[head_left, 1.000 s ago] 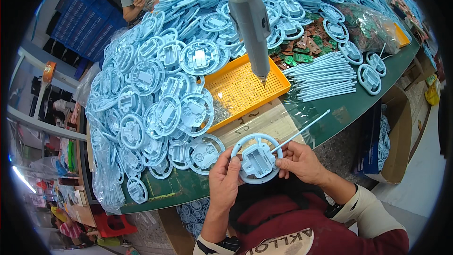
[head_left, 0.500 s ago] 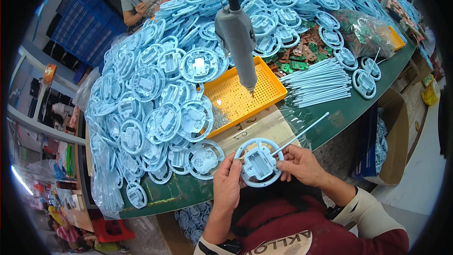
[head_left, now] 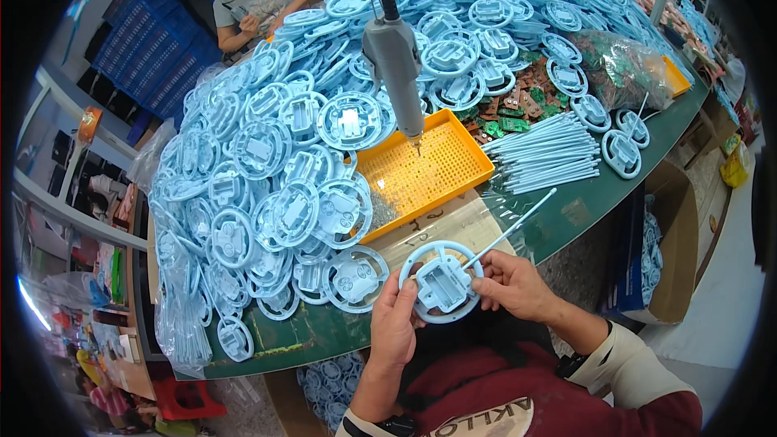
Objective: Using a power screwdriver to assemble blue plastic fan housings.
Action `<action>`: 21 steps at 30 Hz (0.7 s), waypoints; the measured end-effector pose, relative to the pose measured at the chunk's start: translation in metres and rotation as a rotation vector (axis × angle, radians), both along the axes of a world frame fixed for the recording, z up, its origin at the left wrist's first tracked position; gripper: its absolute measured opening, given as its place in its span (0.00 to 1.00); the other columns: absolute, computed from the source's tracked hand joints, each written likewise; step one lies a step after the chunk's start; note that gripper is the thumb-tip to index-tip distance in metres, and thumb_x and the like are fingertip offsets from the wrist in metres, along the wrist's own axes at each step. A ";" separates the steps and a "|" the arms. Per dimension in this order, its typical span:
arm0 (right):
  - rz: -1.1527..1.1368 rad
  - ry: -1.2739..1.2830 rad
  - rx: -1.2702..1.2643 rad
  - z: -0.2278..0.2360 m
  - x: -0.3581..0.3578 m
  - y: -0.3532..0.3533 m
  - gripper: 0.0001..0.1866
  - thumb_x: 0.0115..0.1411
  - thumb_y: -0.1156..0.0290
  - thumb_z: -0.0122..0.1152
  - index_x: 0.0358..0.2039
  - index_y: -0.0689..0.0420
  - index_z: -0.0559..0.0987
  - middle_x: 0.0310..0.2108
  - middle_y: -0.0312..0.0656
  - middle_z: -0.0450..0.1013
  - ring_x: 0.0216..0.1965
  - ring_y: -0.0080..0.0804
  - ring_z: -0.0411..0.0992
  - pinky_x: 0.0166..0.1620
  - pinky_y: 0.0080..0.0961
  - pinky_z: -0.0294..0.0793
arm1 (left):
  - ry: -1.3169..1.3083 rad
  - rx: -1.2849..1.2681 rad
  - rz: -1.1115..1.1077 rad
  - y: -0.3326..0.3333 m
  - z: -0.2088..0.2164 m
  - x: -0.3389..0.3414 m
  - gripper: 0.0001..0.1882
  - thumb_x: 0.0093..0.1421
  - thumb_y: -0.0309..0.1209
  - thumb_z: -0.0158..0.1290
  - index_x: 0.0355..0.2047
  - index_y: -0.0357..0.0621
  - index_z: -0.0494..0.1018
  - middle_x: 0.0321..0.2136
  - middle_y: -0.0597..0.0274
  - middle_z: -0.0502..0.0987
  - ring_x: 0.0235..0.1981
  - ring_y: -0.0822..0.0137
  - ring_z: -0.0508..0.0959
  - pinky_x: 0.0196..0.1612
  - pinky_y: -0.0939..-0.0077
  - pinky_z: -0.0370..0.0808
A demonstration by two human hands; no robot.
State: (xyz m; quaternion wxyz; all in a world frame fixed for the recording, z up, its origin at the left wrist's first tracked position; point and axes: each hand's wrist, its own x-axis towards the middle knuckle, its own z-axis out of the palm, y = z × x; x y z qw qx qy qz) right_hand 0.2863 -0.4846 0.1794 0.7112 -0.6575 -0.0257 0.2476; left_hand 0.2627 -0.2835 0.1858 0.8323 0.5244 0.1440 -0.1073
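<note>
Between my two hands is a light-blue round plastic housing [head_left: 443,283] with a ring rim and an open rectangular compartment facing up. My left hand [head_left: 395,320] grips its left rim, thumb on top. My right hand [head_left: 514,285] pinches its right side, where a thin light-blue rod [head_left: 522,222] slants up and away to the right. Whether the rod is fixed to the housing I cannot tell. Beyond my hands hangs a grey electric screwdriver [head_left: 394,73], its tip over a yellow perforated tray [head_left: 441,166] that has small screws in its left part.
A large heap of similar light-blue housings [head_left: 263,150] covers the left and back of the green table [head_left: 558,226]. Right of the tray lie a bundle of rods [head_left: 546,154] and green and brown circuit boards [head_left: 518,109]. Across the table sits a co-worker [head_left: 255,0].
The view has shifted slightly. The screwdriver has swung a little left over the tray. The housing has tilted slightly in my hands, which keep their hold. The co-worker's head has moved.
</note>
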 end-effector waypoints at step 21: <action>-0.017 -0.044 0.003 -0.003 0.006 -0.009 0.16 0.59 0.71 0.58 0.44 0.66 0.70 0.26 0.36 0.73 0.22 0.16 0.71 0.23 0.13 0.69 | 0.094 -0.039 0.063 -0.006 0.001 0.006 0.15 0.67 0.33 0.38 0.50 0.43 0.66 0.31 0.68 0.74 0.22 0.81 0.72 0.18 0.90 0.65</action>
